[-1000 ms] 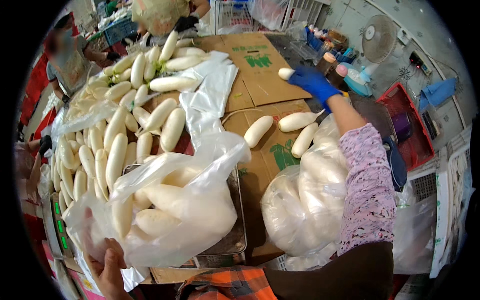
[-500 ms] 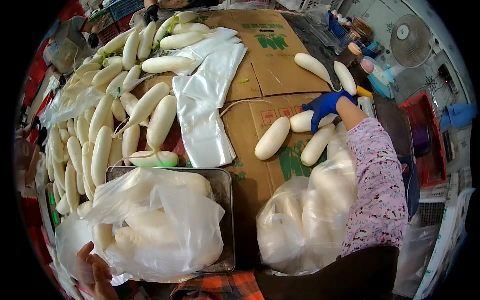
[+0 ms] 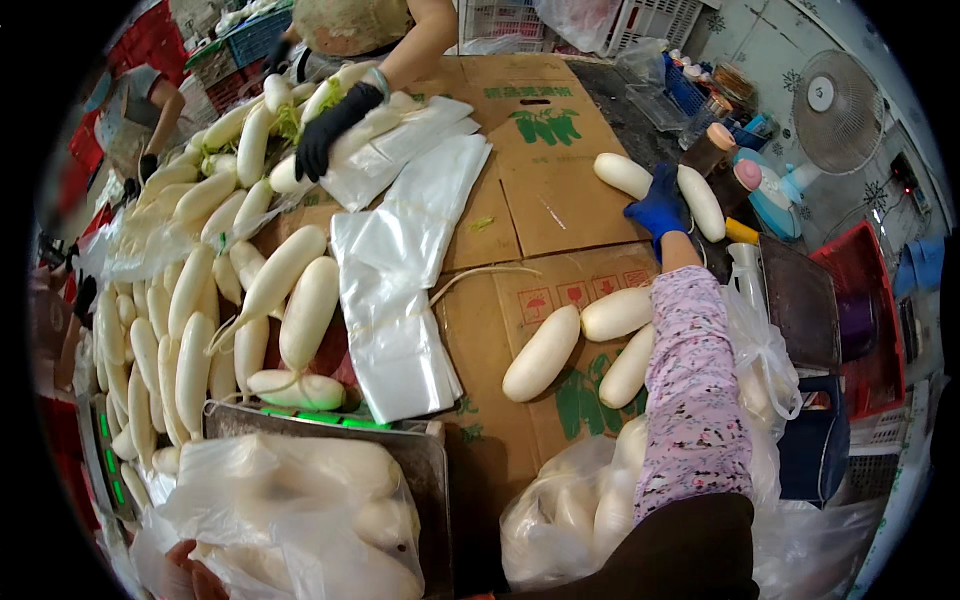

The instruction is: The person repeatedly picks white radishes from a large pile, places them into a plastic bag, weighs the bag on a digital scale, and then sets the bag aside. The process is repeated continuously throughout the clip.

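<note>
My right hand (image 3: 658,212), in a blue glove, is closed around the narrow end of a white radish (image 3: 620,175) at the far right of the cardboard. Another white radish (image 3: 702,203) lies just right of that hand. At the lower left, my bare left hand (image 3: 192,572) shows its curled fingers at the edge of a clear plastic bag (image 3: 290,520) full of radishes; the film partly hides them. This bag rests on a metal tray (image 3: 436,500). Three radishes, among them a plump radish (image 3: 541,354), lie below my right hand, one partly behind my forearm.
A radish heap (image 3: 190,310) covers the left side. Flat plastic bags (image 3: 400,290) lie mid-table. A filled bag (image 3: 560,510) sits under my right forearm. Across the table, a co-worker's black-gloved hand (image 3: 335,130) reaches over radishes. A fan (image 3: 838,110) and red crate (image 3: 868,320) stand right.
My right hand has moved farther away, from the radish in the middle group to one at the far right. The view has shifted. A co-worker's arm now reaches over the heap.
</note>
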### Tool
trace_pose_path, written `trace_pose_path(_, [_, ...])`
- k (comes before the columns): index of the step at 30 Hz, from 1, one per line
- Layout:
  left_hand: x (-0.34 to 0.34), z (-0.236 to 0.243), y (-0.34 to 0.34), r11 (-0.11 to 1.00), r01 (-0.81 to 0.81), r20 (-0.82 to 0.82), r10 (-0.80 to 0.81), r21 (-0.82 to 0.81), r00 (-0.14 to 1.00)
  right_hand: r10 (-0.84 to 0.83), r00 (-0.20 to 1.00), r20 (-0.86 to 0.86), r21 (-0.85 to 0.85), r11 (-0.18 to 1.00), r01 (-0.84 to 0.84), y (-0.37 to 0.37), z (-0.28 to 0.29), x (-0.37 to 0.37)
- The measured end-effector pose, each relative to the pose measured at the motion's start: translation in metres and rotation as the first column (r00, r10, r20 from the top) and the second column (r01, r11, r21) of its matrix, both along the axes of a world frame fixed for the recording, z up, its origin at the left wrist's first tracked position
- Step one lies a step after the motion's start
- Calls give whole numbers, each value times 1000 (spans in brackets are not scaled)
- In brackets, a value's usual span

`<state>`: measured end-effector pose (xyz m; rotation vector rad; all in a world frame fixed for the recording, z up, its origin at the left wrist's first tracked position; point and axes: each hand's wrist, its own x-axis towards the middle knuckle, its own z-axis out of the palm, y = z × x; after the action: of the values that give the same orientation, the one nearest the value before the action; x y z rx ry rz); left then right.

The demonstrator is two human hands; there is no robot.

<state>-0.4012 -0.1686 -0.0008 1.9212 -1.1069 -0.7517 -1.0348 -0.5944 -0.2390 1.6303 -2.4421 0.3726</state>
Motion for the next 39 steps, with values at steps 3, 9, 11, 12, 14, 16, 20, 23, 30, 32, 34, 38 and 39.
trace_pose_path(3, [-2,0,0,1000,-24,3,24,-7,1000,36,999,9,-8,999,-36,13,35,22])
trace_pose_path(9, [-2,5,-11,992,118,78,-121,42,990,184,967,178,222,949,-222,23,57,44])
trace_pose_path(11, [4,3,-5,998,61,50,-61,-5,997,248,935,255,223,926,-306,29,62,63])
trace_pose_path(12, [18,-8,2,998,7,3,-7,-62,1000,236,929,284,269,911,-314,32,76,84])
trace_pose_path(14, [23,-16,17,983,-92,-37,87,-157,995,234,598,767,74,893,-444,35,94,126])
trace_pose_path(16, [5,-2,14,958,-177,-13,179,-223,984,183,228,956,-22,822,-569,49,132,179])
trace_pose_path(20, [5,12,16,946,-182,-187,134,-267,973,219,-225,949,-311,750,-583,97,206,255])
trace_pose_path(23, [17,14,14,937,-75,-220,-2,-340,975,313,-340,887,-460,673,-579,147,277,287])
trace_pose_path(30, [60,22,39,933,58,-367,-196,-355,909,461,-155,874,-357,392,-848,283,352,357])
trace_pose_path(32, [72,25,44,943,27,-384,-161,-332,909,494,-39,869,-196,270,-943,314,358,397])
trace_pose_path(34, [87,28,51,961,14,-392,-126,-278,911,543,74,836,-3,140,-990,338,360,450])
trace_pose_path(38, [96,37,36,857,229,-404,-433,-462,806,628,449,636,451,170,-876,354,338,531])
trace_pose_path(39, [100,38,35,861,251,-391,-438,-443,809,716,377,588,347,198,-917,352,307,524])
